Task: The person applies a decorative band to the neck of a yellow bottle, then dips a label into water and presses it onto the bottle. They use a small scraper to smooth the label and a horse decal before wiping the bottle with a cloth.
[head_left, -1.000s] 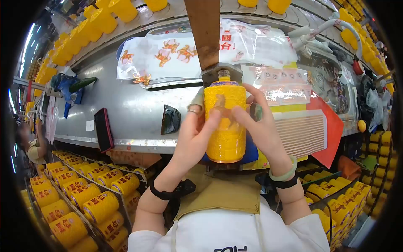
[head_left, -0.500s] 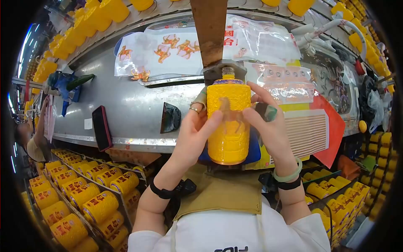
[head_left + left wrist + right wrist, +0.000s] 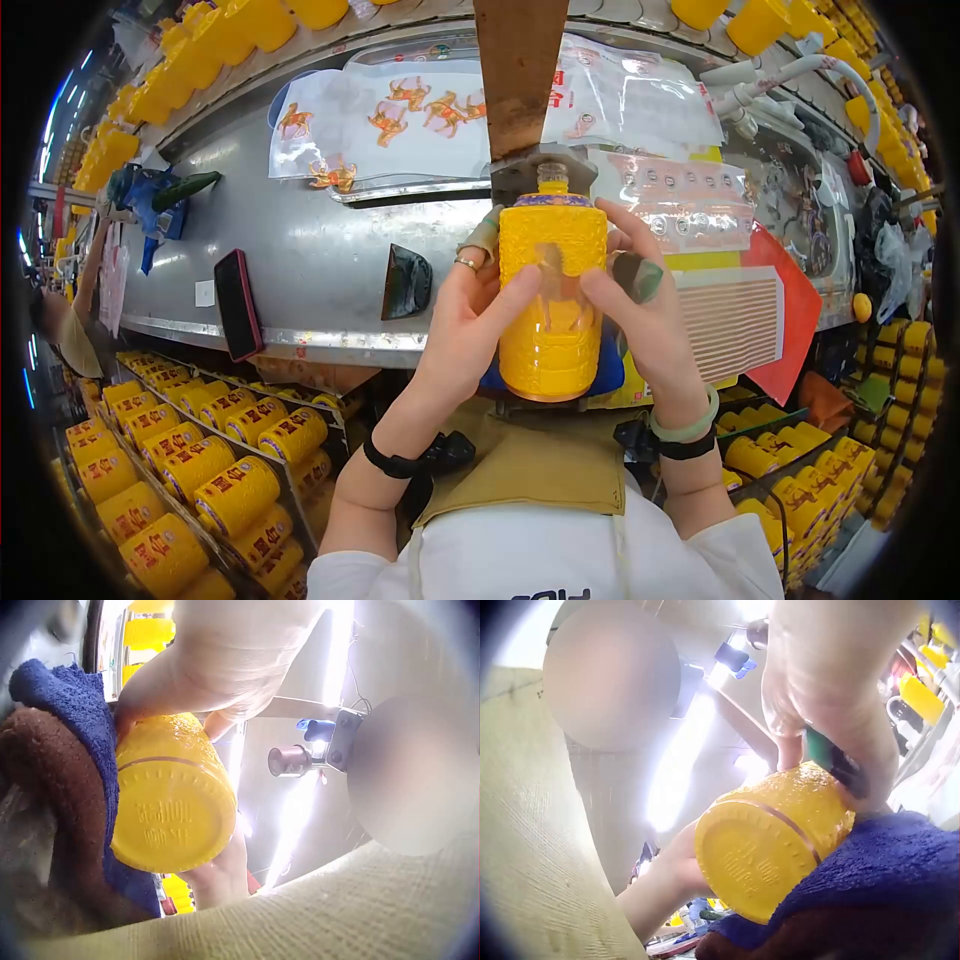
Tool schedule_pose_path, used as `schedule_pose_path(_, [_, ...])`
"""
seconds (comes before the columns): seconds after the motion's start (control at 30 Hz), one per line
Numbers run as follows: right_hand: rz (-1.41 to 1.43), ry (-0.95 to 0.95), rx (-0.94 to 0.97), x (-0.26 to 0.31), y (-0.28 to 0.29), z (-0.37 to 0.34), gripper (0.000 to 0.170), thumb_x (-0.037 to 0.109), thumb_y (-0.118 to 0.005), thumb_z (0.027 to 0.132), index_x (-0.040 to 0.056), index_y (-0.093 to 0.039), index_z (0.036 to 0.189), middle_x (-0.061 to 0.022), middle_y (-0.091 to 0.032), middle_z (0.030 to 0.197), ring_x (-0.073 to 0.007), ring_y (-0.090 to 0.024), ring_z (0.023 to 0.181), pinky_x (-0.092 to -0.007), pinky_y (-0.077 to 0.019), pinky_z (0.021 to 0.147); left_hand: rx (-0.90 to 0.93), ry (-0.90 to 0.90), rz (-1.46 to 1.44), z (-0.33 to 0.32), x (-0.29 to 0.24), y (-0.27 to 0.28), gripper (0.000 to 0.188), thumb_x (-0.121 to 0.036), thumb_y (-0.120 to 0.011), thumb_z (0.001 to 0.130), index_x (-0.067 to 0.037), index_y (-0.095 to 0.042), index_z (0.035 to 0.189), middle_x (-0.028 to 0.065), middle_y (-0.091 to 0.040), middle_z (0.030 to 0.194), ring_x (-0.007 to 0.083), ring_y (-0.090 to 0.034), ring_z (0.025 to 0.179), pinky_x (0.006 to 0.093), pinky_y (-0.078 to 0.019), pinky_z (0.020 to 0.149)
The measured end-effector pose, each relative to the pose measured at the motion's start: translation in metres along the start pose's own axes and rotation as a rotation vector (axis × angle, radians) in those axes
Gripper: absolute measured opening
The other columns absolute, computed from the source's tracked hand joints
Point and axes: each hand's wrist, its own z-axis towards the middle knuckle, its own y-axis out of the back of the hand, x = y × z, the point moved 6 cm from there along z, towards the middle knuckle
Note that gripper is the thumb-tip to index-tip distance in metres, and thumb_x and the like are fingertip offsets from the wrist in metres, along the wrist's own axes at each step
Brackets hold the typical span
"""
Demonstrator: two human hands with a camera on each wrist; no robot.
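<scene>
A yellow embossed bottle [image 3: 550,365] with a clear glass neck lies with its neck pointing away from me, its base close over a blue cloth [image 3: 900,855]. On its upper face lies a thin, translucent horse-shaped decal [image 3: 562,290]. My left hand [image 3: 465,320] grips the bottle's left side, its thumb on the wall at the decal's left edge. Opposite it, my right hand [image 3: 645,310] grips the other side, with the thumb at the decal's right edge. A dark and green piece [image 3: 821,750] is tucked among the right hand's fingers.
Wet sheets with horse decals [image 3: 405,125] lie on the metal table [image 3: 320,220], near a phone [image 3: 236,305] and a dark curved piece [image 3: 406,282]. A brown post [image 3: 518,70] rises beyond the bottle. Crates of yellow bottles [image 3: 235,490] flank me; another person [image 3: 72,335] is far left.
The horse decal, bunched and tilted at first, has spread out flat and more upright on the bottle. Both thumbs have moved apart to its edges. The bottle has shifted slightly right in view.
</scene>
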Motion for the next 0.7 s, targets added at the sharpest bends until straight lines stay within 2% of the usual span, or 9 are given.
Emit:
schedule_pose_path(0.17, [-0.047, 0.028, -0.006, 0.002, 0.0, 0.0, 0.062, 0.011, -0.075, 0.094, 0.004, -0.048, 0.149, -0.005, -0.052, 0.123, -0.0141, -0.054, 0.117, -0.029, -0.0444, 0.103, -0.005, 0.003, -0.016, 0.002, -0.005, -0.004, 0.054, -0.009, -0.061, 0.103, 0.001, -0.04, 0.152, 0.0116, -0.056, 0.145, 0.0195, -0.054, 0.135, 0.0371, -0.041, 0.114])
schedule_pose_path(0.27, [-0.029, 0.015, -0.028, 0.001, -0.001, 0.003, 0.062, 0.013, -0.077, 0.093, 0.0037, -0.049, 0.148, -0.0052, -0.052, 0.122, -0.015, -0.053, 0.116, -0.0297, -0.0432, 0.104, -0.046, -0.047, 0.088, 0.005, -0.01, -0.006, 0.053, -0.011, -0.064, 0.102, 0.002, -0.043, 0.148, 0.0117, -0.059, 0.141, 0.0186, -0.056, 0.13, 0.0364, -0.0427, 0.111])
schedule_pose_path(0.33, [-0.076, 0.04, -0.039, 0.001, -0.001, 0.005, 0.062, 0.013, -0.078, 0.092, 0.0036, -0.05, 0.147, -0.005, -0.051, 0.12, -0.0151, -0.053, 0.116, -0.0297, -0.0432, 0.104, -0.072, -0.029, 0.065, 0.008, -0.009, -0.004, 0.058, -0.016, -0.071, 0.1, 0.003, -0.042, 0.147, 0.0135, -0.061, 0.136, 0.0178, -0.061, 0.125, 0.0335, -0.0491, 0.106])
schedule_pose_path(0.57, [-0.079, 0.05, -0.057, 0.001, -0.003, 0.005, 0.061, 0.013, -0.079, 0.091, 0.0037, -0.052, 0.145, -0.0039, -0.05, 0.117, -0.0148, -0.052, 0.115, -0.0293, -0.0435, 0.103, -0.086, -0.014, 0.056, 0.009, -0.008, -0.003, 0.055, -0.016, -0.071, 0.1, 0.003, -0.045, 0.145, 0.0132, -0.063, 0.134, 0.0178, -0.061, 0.124, 0.0333, -0.0495, 0.106])
schedule_pose_path(0.7, [-0.052, -0.002, -0.029, 0.001, -0.001, 0.004, 0.061, 0.01, -0.078, 0.092, 0.0039, -0.051, 0.146, -0.0033, -0.05, 0.118, -0.0137, -0.053, 0.114, -0.0284, -0.0445, 0.102, -0.07, -0.028, 0.045, 0.009, -0.004, 0.0, 0.06, -0.016, -0.07, 0.101, 0.004, -0.04, 0.149, 0.0146, -0.059, 0.14, 0.0187, -0.059, 0.128, 0.0349, -0.0465, 0.11])
